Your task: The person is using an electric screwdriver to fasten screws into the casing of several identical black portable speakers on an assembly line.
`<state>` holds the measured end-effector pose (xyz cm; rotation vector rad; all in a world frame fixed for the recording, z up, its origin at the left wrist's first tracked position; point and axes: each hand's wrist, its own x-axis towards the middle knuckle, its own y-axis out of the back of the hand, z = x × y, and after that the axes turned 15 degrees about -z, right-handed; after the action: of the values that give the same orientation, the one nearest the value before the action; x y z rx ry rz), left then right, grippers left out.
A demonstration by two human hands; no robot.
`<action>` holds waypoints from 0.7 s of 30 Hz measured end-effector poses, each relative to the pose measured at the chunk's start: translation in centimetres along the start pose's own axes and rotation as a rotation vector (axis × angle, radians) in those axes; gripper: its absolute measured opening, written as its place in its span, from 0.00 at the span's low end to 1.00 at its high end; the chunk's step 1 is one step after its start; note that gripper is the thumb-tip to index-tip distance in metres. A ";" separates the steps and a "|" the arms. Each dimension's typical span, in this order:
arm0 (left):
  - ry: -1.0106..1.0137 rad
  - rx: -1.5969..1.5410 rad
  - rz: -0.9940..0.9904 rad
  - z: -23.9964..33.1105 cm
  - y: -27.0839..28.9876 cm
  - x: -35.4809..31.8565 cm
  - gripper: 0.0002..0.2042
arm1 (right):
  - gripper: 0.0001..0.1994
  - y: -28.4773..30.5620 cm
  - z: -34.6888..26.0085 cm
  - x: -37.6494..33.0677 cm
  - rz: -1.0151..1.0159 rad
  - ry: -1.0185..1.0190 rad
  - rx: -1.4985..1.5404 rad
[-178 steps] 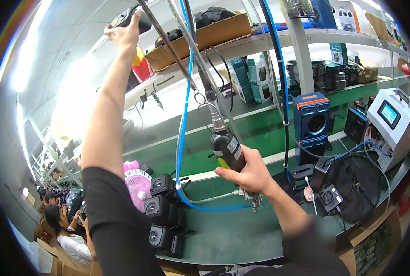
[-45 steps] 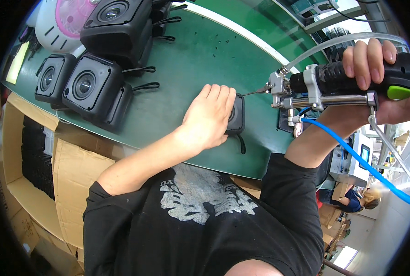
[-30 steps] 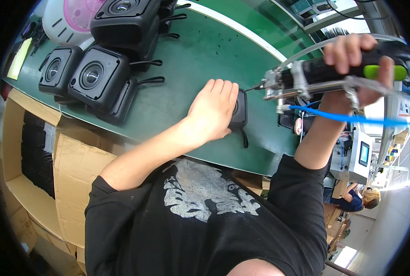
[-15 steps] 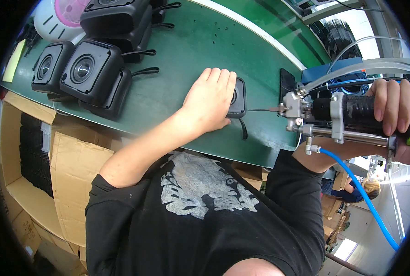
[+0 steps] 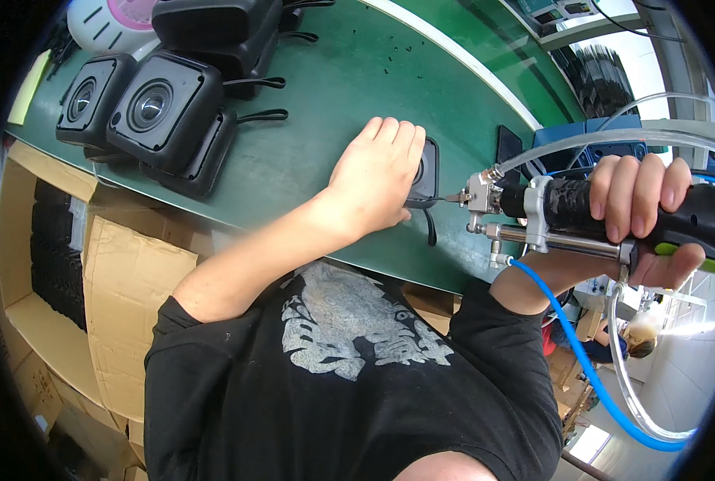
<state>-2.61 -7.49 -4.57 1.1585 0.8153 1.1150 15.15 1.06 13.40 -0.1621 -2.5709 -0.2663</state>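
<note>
My left hand (image 5: 377, 176) is wrapped over a black portable speaker (image 5: 431, 168) on the bench and hides much of it; its wrist strap (image 5: 431, 228) points toward me. In my right hand (image 5: 642, 192) is a black electric screwdriver (image 5: 566, 200) with a metal feed head and air hoses, held almost level. The thin bit (image 5: 447, 198) reaches the near right corner of the speaker; whether it sits in a screw hole, I cannot tell. Several similar speakers (image 5: 151, 106) with straps are stacked at the left.
Small dark bits (image 5: 397, 60) lie scattered across the green bench (image 5: 309, 84). A dark phone-like slab (image 5: 509, 144) and blue equipment (image 5: 562, 144) sit at the right. Below left, an open cardboard box (image 5: 137, 321) holds black pieces. A blue hose (image 5: 566, 337) hangs by my right arm; another person is behind.
The screwdriver in my right hand has moved left, bringing its bit from beside the speaker to its near corner. My left hand stays on the speaker. The view has shifted slightly.
</note>
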 end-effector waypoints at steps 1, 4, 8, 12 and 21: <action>-0.005 -0.007 0.009 0.0 -0.1 0.1 0.44 | 0.25 0.0 0.1 -0.2 -0.009 0.037 0.024; -0.037 -0.018 0.010 -0.3 -0.3 0.8 0.46 | 0.26 0.3 -0.4 0.0 -0.040 -0.057 -0.019; -0.074 -0.157 0.064 -0.1 -0.8 2.1 0.48 | 0.28 0.4 -3.5 3.3 -0.013 -0.045 -0.042; -0.217 -0.476 0.241 -1.2 -0.9 1.6 0.52 | 0.34 0.2 -6.7 6.2 0.853 -0.087 -0.683; -0.148 -0.741 -0.012 -4.4 -0.7 -0.4 0.46 | 0.30 4.3 -1.9 6.3 -0.094 0.136 0.040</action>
<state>-6.60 -6.68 -6.33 0.5968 0.2415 1.1615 11.51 5.24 19.01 -0.0084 -2.4497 -0.2521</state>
